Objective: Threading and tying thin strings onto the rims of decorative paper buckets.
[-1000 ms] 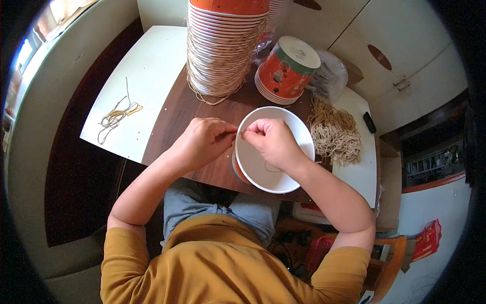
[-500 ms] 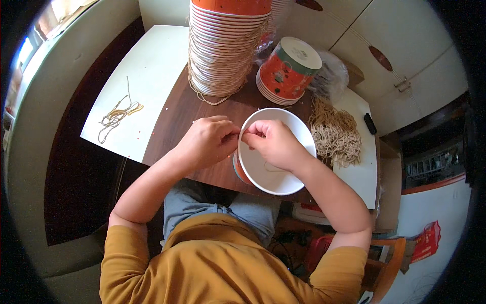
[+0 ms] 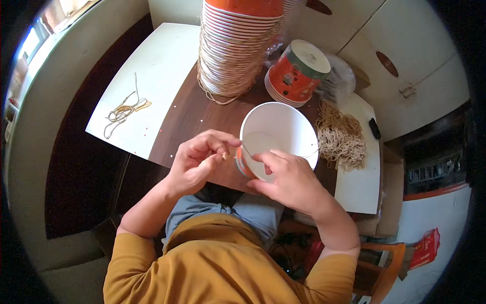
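Note:
A white-lined paper bucket (image 3: 263, 144) with a coloured outside stands at the table's near edge, its mouth tilted toward me. My left hand (image 3: 195, 164) is just left of its rim, thumb and fingertips pinched on a small tan bit that looks like a cord end (image 3: 225, 156). A short piece of thin cord (image 3: 246, 150) shows at the left rim, inside the bucket. My right hand (image 3: 296, 182) lies over the near right rim, its fingers inside the mouth and its thumb lower at the near rim. What its fingertips touch is partly hidden.
Behind stands a tall stack of buckets (image 3: 233, 55) with cord handles. A shorter upside-down stack (image 3: 296, 76) is right of it. A heap of tan cords (image 3: 344, 137) lies at right, near a black object (image 3: 374, 128). Loose cords (image 3: 124, 111) lie on the table's white left part.
My left hand has drawn back from the rim and turned its palm up. The right hand has moved nearer and down to the near rim. The bucket's mouth has tilted.

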A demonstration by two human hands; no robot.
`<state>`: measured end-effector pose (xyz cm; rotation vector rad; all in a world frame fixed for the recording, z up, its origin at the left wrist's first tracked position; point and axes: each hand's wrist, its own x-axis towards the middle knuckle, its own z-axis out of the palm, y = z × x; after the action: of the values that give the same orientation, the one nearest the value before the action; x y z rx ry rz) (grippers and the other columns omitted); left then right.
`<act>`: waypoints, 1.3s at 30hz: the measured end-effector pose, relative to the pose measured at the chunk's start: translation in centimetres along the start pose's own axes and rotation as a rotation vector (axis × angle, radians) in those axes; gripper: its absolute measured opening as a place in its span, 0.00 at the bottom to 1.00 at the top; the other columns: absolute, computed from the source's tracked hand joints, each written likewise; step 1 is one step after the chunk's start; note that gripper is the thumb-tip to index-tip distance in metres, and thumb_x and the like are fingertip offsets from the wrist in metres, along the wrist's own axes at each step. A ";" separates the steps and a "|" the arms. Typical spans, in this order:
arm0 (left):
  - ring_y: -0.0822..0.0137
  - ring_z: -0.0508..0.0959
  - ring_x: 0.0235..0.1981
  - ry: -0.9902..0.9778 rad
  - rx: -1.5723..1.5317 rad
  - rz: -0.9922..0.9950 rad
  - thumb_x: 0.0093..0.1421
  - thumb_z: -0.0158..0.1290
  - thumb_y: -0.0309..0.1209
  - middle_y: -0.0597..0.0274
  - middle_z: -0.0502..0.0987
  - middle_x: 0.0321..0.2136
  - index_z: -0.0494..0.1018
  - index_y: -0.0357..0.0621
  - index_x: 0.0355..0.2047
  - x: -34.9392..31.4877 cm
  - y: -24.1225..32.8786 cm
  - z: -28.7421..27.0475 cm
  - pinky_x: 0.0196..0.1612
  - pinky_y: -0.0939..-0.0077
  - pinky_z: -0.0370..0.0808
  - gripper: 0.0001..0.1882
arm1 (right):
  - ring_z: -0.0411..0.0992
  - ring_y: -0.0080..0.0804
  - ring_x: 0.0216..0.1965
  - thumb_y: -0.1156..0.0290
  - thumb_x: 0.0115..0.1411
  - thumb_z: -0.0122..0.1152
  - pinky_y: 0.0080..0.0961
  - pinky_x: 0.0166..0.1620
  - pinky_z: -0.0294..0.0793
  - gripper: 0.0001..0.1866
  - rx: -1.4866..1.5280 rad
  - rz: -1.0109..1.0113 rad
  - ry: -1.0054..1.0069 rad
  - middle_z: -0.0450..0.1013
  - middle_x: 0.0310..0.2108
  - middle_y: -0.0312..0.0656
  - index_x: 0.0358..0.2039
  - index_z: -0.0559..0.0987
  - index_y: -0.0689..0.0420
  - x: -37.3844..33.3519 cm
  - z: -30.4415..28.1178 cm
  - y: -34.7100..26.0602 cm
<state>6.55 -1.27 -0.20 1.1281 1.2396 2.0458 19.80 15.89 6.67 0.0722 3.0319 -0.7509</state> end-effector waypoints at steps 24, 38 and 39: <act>0.75 0.77 0.35 -0.043 -0.127 -0.429 0.64 0.50 0.28 0.60 0.78 0.32 0.73 0.32 0.39 -0.5 2.0 2.6 0.40 0.80 0.77 0.10 | 0.70 0.38 0.33 0.72 0.46 0.67 0.31 0.38 0.69 0.10 0.000 -0.353 0.391 0.71 0.32 0.42 0.28 0.76 0.58 3.9 -2.6 -0.7; 0.76 0.78 0.34 -0.035 0.209 -0.353 0.57 0.56 0.22 0.61 0.79 0.30 0.75 0.33 0.35 -1.6 3.6 2.8 0.37 0.82 0.76 0.06 | 0.70 0.36 0.30 0.74 0.49 0.65 0.33 0.37 0.63 0.08 0.024 -0.256 0.530 0.70 0.29 0.35 0.30 0.75 0.54 -2.4 2.7 -1.9; 0.77 0.78 0.33 -0.056 0.379 -0.318 0.56 0.57 0.21 0.61 0.80 0.29 0.75 0.34 0.34 -1.9 3.9 2.9 0.36 0.82 0.76 0.06 | 0.69 0.36 0.29 0.74 0.49 0.64 0.33 0.37 0.63 0.08 -0.044 -0.231 0.582 0.69 0.28 0.36 0.30 0.74 0.54 -2.7 2.8 -2.4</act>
<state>10.05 -3.11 3.26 1.0558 1.7046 1.5765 22.44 12.32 5.37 -0.0769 3.6580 -0.7923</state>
